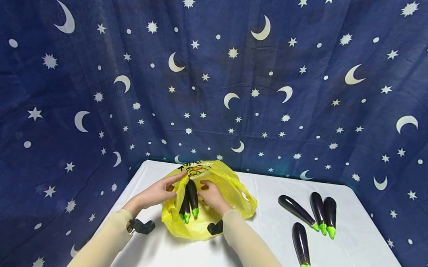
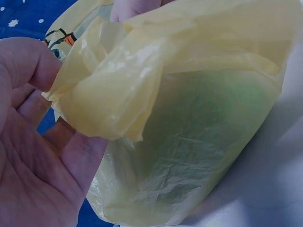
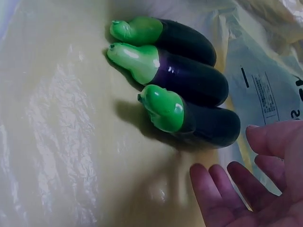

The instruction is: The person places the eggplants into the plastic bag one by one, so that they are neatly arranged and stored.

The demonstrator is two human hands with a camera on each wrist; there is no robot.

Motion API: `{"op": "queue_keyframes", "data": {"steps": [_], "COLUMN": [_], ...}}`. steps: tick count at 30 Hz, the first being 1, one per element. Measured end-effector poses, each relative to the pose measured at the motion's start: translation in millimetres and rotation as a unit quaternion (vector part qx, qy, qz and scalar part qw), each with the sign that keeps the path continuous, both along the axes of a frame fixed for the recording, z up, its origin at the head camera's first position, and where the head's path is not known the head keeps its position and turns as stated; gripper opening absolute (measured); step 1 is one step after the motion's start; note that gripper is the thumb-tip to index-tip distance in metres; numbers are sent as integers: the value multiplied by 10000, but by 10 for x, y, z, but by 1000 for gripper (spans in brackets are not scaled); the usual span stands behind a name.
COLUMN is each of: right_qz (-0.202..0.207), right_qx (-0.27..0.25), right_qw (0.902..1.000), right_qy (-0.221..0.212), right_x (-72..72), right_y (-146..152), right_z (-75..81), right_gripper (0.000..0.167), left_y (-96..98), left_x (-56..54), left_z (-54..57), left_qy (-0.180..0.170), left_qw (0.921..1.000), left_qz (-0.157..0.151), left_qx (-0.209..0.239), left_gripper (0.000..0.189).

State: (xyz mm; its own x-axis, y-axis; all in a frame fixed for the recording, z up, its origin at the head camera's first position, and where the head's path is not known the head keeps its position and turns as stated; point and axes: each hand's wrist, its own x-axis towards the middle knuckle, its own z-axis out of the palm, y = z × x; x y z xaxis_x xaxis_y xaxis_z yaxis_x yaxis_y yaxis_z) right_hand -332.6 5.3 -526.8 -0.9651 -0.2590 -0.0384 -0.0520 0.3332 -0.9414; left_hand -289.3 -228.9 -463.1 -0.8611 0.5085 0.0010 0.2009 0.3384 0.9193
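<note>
A yellow plastic bag (image 1: 198, 231) lies on the table with its mouth towards me. Inside it the right wrist view shows three eggplants (image 3: 196, 78) side by side, dark purple with green stem ends; the head view shows only part of this group. My left hand (image 1: 158, 193) holds the bag's left rim between thumb and fingers, and a fold of yellow film covers some fingertips in the left wrist view. Within the bag's mouth is my right hand (image 1: 213, 196), its fingers spread beside the nearest eggplant (image 3: 213, 124), with nothing in its grasp.
To the right on the white table (image 1: 263, 241) lie several more eggplants: a pair (image 1: 329, 216) close together, a slanted one (image 1: 297, 210) beside them, and another (image 1: 300, 243) nearer me. A dark blue curtain (image 1: 217, 77) with moons and stars hangs behind.
</note>
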Motion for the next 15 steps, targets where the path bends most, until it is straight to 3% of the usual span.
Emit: {"op": "queue_keyframes", "data": {"steps": [6, 15], "right_qz": [128, 313], "right_qx": [231, 391], "right_qw": [9987, 9968], "right_qy": [439, 630], "right_x": [52, 126], "right_y": [57, 148], "right_z": [27, 76], "right_gripper": [53, 54], "left_y": [-6, -4], "left_x": [-2, 15], "left_z": [-15, -2], "left_qy": [81, 73], "left_qw": [10000, 10000], "left_qz": [-11, -5], "left_qx": [-3, -13], "left_gripper": [84, 84]}}
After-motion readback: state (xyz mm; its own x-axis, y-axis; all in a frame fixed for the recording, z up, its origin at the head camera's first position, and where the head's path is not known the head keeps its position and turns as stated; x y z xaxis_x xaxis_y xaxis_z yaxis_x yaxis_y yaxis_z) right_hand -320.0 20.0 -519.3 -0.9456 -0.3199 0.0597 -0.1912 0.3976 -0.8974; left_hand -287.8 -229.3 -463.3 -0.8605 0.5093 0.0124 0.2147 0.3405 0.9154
